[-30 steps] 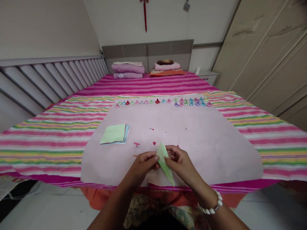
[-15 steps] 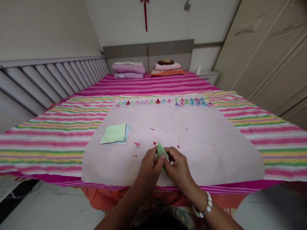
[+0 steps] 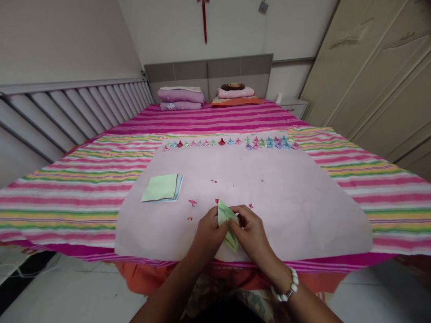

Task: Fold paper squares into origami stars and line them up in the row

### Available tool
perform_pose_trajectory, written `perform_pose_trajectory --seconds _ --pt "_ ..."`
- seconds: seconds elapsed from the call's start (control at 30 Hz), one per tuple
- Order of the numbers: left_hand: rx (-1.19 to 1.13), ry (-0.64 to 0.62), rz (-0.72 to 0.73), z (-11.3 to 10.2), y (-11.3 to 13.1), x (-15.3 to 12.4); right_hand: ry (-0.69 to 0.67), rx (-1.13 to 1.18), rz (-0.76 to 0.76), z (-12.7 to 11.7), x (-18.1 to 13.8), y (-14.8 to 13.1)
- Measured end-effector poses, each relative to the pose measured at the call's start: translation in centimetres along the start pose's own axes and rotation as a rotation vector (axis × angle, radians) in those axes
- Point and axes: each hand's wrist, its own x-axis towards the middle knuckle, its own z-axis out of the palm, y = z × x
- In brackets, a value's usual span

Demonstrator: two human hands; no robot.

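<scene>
A folded piece of light green paper [image 3: 230, 238] is held between both hands, just above a large pale pink sheet [image 3: 303, 211]. My left hand [image 3: 209, 229] grips its left side, fingers closed. On the other side, my right hand [image 3: 248, 228] pinches the paper with the thumb across its front; a white bead bracelet circles that wrist. Part of the green paper is hidden by the fingers. To the left lies a stack of square paper [image 3: 160, 187], light green on top with blue and white edges below. Small red scraps [image 3: 192, 202] are scattered near the hands.
Several small folded paper pieces in many colours [image 3: 221, 142] line the sheet's far edge, clustered at the right [image 3: 270, 143]. The sheet lies on a striped bedspread [image 3: 67, 197]. Folded bedding [image 3: 181, 96] is stacked by the headboard [image 3: 188, 72]. A slatted rail [image 3: 84, 107] runs along the left.
The green paper has turned in my hands, so a wider face and its lower point now show. Both hands stay in nearly the same place.
</scene>
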Motion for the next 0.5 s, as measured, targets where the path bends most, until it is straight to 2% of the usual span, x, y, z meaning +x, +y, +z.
perform_pose_trajectory --seconds 0.17,0.27,0.5 --pt "0.12 0.104 -0.054 0.33 -0.56 0.6 -0.048 -0.085 -0.16 0.23 -0.29 -0.36" --pt "0.139 0.116 -0.031 0.51 -0.78 0.62 -0.06 -0.13 -0.23 0.38 -0.41 -0.25" --pt "0.171 0.145 0.053 0.42 -0.83 0.59 0.03 -0.101 -0.166 0.2 -0.25 0.01"
